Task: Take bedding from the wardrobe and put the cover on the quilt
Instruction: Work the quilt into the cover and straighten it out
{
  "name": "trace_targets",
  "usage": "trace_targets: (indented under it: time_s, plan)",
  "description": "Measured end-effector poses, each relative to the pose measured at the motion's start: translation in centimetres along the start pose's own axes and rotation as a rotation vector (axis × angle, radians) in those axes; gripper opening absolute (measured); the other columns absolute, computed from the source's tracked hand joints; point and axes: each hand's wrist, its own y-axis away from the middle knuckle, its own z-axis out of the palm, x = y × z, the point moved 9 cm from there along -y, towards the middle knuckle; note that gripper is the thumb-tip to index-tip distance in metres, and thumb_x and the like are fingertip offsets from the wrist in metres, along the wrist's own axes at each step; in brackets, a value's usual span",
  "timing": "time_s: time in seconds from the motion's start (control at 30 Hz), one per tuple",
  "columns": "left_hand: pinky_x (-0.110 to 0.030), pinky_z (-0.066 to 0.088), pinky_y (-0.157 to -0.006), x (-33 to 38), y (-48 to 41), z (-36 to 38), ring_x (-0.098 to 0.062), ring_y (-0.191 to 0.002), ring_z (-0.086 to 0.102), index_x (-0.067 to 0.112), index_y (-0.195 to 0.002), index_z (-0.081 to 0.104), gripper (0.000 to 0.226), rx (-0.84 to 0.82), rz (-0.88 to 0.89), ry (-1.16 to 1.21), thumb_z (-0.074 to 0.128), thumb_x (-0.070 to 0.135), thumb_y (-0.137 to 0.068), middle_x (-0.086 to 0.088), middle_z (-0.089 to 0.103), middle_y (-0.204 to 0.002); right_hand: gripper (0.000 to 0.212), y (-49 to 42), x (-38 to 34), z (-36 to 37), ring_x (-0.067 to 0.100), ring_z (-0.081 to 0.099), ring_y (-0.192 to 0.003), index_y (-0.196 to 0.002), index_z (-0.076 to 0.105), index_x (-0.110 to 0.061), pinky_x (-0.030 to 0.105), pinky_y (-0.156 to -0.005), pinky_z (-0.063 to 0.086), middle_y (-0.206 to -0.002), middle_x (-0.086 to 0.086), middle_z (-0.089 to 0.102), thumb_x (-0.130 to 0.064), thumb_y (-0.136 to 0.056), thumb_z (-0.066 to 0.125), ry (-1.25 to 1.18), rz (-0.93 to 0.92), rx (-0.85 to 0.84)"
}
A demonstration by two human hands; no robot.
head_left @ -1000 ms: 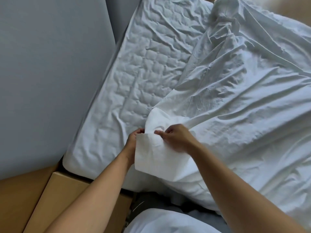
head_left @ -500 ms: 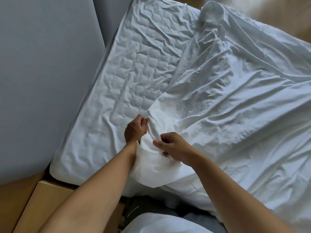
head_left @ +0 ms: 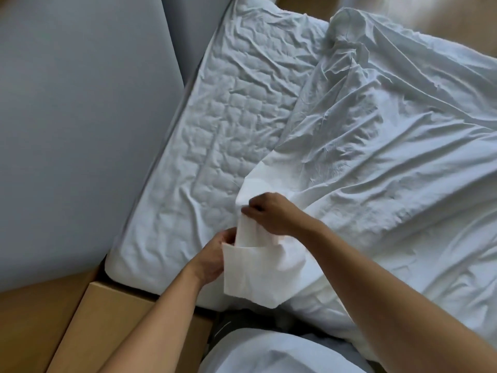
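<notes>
Cover [head_left: 390, 162] — white, heavily creased — corner gripped by left hand [head_left: 212, 258], right hand [head_left: 271, 214].

Mattress [head_left: 228, 117]: lies on the bed frame [head_left: 121, 319], with its left edge along the wall panel [head_left: 80, 130].
Cover [head_left: 390, 157]: spread over the right part of the mattress.
Corner [head_left: 255, 273] of the cover: near-left, raised off the mattress and hanging past its near edge.
Left hand [head_left: 212, 257]: grips the corner's left edge.
Right hand [head_left: 271, 214]: behind and right of the left hand, pinching the cover.
Floor [head_left: 32, 305]: left of the bed frame, before the wall panel.
</notes>
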Motion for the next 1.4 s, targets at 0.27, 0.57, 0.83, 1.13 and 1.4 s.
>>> trace_targets:
  time_s: [0.27,0.57,0.83,1.13,1.4]
  plan:
    - [-0.046,0.053,-0.100,2.1,-0.6,1.9,-0.039,-0.117,0.064,0.003,-0.130,0.063,0.030,0.015,0.004,-0.032,0.047,0.010,-0.106,-0.021,0.068,-0.126,0.044,0.5,2.0,-3.5,0.036,0.062,-0.094,-0.090,0.059,-0.010,0.036,-0.071,0.041,-0.095,0.012,0.068,-0.049,-0.104,0.043,-0.050,0.359,0.439]
    - [-0.029,0.056,-0.069,5.4,-0.7,3.4,-0.021,-0.088,0.072,0.013,-0.096,0.077,0.025,0.237,0.123,-0.087,0.058,0.028,-0.099,-0.012,0.077,-0.098,0.016,6.7,6.5,1.7,0.014,0.060,-0.074,-0.102,0.059,-0.011,0.022,-0.062,0.053,-0.092,0.003,0.065,-0.016,-0.105,0.044,-0.834,0.546,0.052]
    - [-0.037,0.044,-0.066,10.1,-2.0,-1.7,-0.035,-0.084,0.061,0.008,-0.085,0.064,0.032,0.749,0.213,-0.875,0.048,0.029,-0.104,-0.016,0.071,-0.092,0.049,7.8,4.6,-1.0,0.007,0.039,-0.042,-0.056,0.046,-0.014,0.022,-0.048,0.035,-0.045,-0.011,0.043,-0.042,-0.097,0.053,-0.478,0.307,0.174]
    - [-0.044,0.046,-0.109,2.4,0.7,4.2,-0.029,-0.129,0.059,0.017,-0.139,0.060,0.054,0.058,0.029,-0.049,0.047,0.054,-0.102,-0.014,0.064,-0.135,0.051,9.4,3.6,-1.6,0.022,0.060,-0.070,-0.069,0.061,-0.012,0.032,-0.067,0.043,-0.072,0.003,0.064,-0.049,-0.101,0.046,-0.396,0.345,0.341]
    - [-0.048,0.049,-0.107,3.6,4.7,5.3,-0.041,-0.124,0.059,0.008,-0.130,0.066,0.030,-0.050,0.162,-0.079,0.050,0.018,-0.106,-0.022,0.065,-0.131,0.056,7.1,1.8,-4.6,0.031,0.062,-0.095,-0.083,0.064,-0.009,0.034,-0.080,0.042,-0.102,0.015,0.069,-0.053,-0.104,0.037,-0.095,0.242,0.159]
